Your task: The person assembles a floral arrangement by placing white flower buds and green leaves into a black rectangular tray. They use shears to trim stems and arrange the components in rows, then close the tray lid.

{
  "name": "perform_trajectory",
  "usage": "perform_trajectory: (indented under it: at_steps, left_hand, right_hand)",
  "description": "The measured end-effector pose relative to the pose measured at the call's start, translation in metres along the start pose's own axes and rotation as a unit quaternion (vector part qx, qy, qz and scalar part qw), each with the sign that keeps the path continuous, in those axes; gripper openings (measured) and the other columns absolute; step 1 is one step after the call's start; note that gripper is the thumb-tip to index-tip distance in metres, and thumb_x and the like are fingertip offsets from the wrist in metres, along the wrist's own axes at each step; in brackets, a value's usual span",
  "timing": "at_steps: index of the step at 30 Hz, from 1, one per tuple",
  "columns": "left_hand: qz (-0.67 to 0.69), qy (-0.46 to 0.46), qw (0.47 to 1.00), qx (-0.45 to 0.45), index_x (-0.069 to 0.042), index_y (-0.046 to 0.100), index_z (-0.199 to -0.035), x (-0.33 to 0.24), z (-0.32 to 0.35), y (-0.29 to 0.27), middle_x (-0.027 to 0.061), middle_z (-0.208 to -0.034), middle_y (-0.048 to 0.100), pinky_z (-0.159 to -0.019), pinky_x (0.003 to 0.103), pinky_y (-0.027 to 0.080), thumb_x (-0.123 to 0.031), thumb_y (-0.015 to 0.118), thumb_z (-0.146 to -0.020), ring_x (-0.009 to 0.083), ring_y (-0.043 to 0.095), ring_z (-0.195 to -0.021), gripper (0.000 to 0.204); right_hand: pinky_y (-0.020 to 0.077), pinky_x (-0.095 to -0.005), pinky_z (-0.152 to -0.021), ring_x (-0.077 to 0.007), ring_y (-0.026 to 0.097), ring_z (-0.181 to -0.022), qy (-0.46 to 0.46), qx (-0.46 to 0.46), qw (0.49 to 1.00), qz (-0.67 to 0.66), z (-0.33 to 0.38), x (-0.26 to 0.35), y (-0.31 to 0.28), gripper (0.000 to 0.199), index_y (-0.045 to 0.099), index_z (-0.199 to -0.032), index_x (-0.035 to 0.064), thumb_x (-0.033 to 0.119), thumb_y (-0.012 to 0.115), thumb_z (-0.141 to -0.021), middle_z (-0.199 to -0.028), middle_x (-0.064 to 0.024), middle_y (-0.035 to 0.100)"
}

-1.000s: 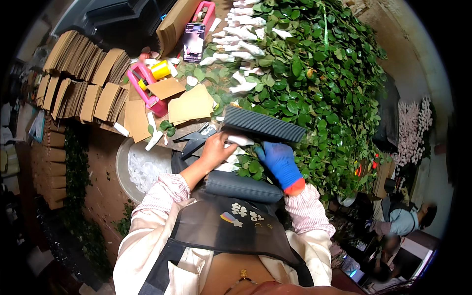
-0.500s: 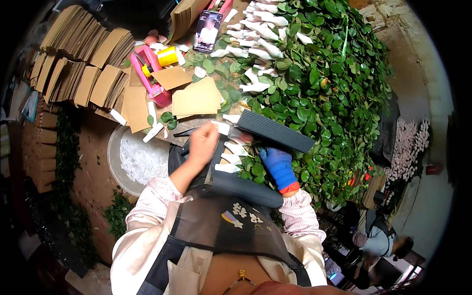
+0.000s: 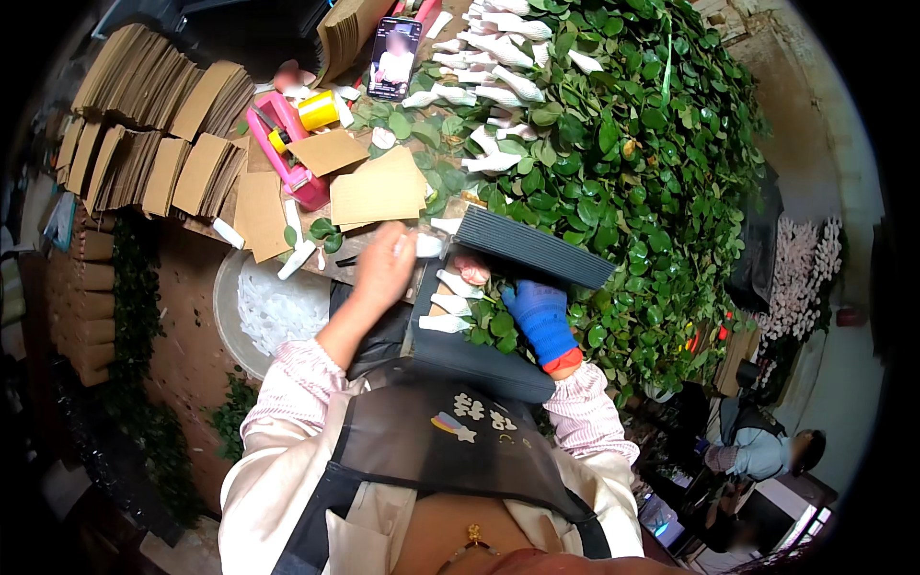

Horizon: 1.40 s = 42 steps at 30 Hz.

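My bare left hand (image 3: 385, 264) is closed, its fingertips on a white mesh sleeve (image 3: 428, 246). Beside that sleeve sits a pale pink rose head (image 3: 471, 268). My right hand (image 3: 540, 318), in a blue glove with a red cuff, curls among leafy stems; its fingertips are partly hidden. Between my hands several white-sleeved rose heads (image 3: 445, 324) lie in a row on a dark stand (image 3: 450, 353). A black ribbed board (image 3: 537, 249) slants over the stems just beyond my right hand.
Sleeved roses (image 3: 503, 50) with a large mass of leaves (image 3: 632, 192) fill the right side. Cardboard sheets (image 3: 380, 189), a pink tape dispenser (image 3: 309, 187) and a phone (image 3: 394, 59) lie ahead. Left of me stands a tub of white sleeves (image 3: 278, 309). Someone works at lower right.
My left hand has shifted slightly left, with the white sleeve at its fingertips. More of the pink rose head shows now. My gloved right hand stays almost in place.
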<state>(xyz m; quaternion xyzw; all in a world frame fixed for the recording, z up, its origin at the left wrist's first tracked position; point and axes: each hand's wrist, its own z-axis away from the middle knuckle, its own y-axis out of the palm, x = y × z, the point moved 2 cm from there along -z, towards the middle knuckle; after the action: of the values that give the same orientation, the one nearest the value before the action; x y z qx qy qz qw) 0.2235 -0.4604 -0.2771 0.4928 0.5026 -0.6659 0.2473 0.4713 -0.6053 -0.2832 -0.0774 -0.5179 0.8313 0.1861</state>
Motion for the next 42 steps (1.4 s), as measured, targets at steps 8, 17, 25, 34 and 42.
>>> perform_trajectory:
  at_steps: [8,17,25,34,42]
  left_hand:
    - [-0.182,0.058,0.952,0.238,-0.008,0.064,-0.101,-0.015,0.016,0.02,0.0213,-0.088,0.072,-0.073,0.052,0.054,-0.049,0.067,-0.099,0.046,0.07,-0.086,0.041]
    - [-0.058,-0.095,0.976,0.186,-0.007,0.069,-0.097,-0.007,0.017,-0.036,0.0159,-0.083,0.072,-0.071,0.039,0.056,-0.027,0.076,-0.091,0.0298,0.073,-0.078,0.022]
    - [-0.114,0.074,0.948,0.288,-0.007,0.071,-0.096,0.001,0.039,0.009,0.0195,-0.086,0.072,-0.076,0.05,0.054,-0.041,0.071,-0.098,0.0412,0.071,-0.085,0.034]
    - [-0.058,-0.04,0.967,0.246,-0.002,0.069,-0.093,-0.001,0.031,-0.059,0.0144,-0.095,0.076,-0.078,0.038,0.056,-0.02,0.074,-0.088,0.0302,0.073,-0.084,0.02]
    - [-0.157,0.009,0.884,0.441,-0.008,0.074,-0.107,-0.011,0.031,-0.01,0.0214,-0.093,0.073,-0.083,0.049,0.055,-0.043,0.07,-0.1,0.0428,0.071,-0.091,0.036]
  right_hand:
    - [0.0534,-0.0489,-0.103,-0.0376,0.064,-0.125,0.0,0.087,0.996,-0.006,0.004,0.011,-0.019,0.077,0.066,-0.138,0.0125,0.064,0.077,-0.083,-0.138,-0.019,0.066]
    - [0.0567,-0.0464,-0.096,-0.0362,0.071,-0.114,-0.051,0.144,0.988,-0.031,0.013,0.015,-0.045,0.083,0.067,-0.133,0.0069,0.067,0.079,-0.077,-0.123,-0.0197,0.073]
    - [0.0577,-0.0476,-0.082,-0.037,0.074,-0.094,-0.064,0.033,0.997,0.039,0.019,0.023,-0.014,0.072,0.065,-0.107,0.0044,0.067,0.083,-0.076,-0.1,-0.0201,0.075]
    - [0.0585,-0.0449,-0.072,-0.0337,0.074,-0.078,-0.089,-0.041,0.988,-0.117,0.047,0.02,-0.077,0.053,0.071,-0.118,0.015,0.056,0.08,-0.086,-0.088,-0.011,0.076]
    - [0.0574,-0.0517,-0.07,-0.0361,0.076,-0.081,-0.28,0.119,0.95,0.068,0.041,0.056,-0.041,0.028,0.071,-0.109,0.0135,0.037,0.065,-0.096,-0.085,-0.0171,0.076]
